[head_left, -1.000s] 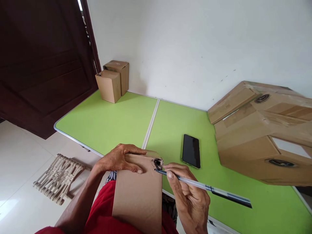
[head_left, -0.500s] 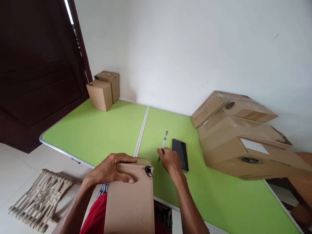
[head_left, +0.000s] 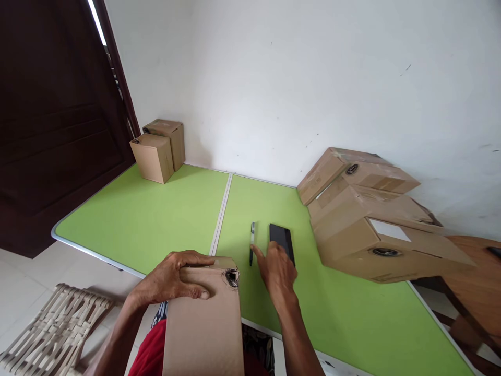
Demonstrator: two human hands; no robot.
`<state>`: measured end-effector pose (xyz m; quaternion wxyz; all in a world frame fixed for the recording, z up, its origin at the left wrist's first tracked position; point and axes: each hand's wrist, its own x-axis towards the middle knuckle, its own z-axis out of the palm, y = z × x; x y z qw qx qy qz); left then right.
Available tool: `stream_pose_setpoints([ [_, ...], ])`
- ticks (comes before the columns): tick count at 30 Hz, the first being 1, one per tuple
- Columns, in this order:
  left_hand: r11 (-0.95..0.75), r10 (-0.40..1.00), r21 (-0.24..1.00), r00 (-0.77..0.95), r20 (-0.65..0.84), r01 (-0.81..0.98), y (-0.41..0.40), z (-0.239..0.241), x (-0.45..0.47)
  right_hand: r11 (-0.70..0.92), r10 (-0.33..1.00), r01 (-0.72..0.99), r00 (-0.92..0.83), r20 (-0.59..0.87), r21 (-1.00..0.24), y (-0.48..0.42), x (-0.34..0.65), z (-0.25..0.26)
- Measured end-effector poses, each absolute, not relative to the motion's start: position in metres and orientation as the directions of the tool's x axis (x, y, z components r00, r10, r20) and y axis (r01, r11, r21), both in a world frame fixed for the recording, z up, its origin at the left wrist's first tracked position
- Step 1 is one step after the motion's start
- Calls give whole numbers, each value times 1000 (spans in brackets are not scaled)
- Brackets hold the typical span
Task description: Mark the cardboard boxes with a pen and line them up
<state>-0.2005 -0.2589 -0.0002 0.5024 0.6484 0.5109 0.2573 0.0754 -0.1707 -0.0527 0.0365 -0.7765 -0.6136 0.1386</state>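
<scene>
apparently to steady it, left hand [head_left: 176, 277] clamped on box [head_left: 205, 334]; right hand [head_left: 277, 266] over phone [head_left: 280, 233] near pen [head_left: 252, 236], grip hidden, cannot tell

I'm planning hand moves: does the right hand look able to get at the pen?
Probably yes: the right hand is right by the pen, and nothing seems to stand between them.

Item: my left hand [head_left: 183, 278], bare. Item: my right hand [head_left: 277, 269], likewise bare. Both forearms [head_left: 294, 318] were uncovered as far as they showed. I wore one red garment [head_left: 151, 347], plain and creased; one dark garment [head_left: 260, 344], pale leaf-like print.
</scene>
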Motion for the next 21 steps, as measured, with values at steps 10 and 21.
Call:
stream_pose_setpoints([
  [10,5,924,915,349,-159,404,-259,0,-199,-477,878,763,433,-204,-435,-166,126,-70],
  [21,-15,920,924,367,-137,381,-258,0,-200,-448,872,12,228,-433,-894,-218,148,-87],
])
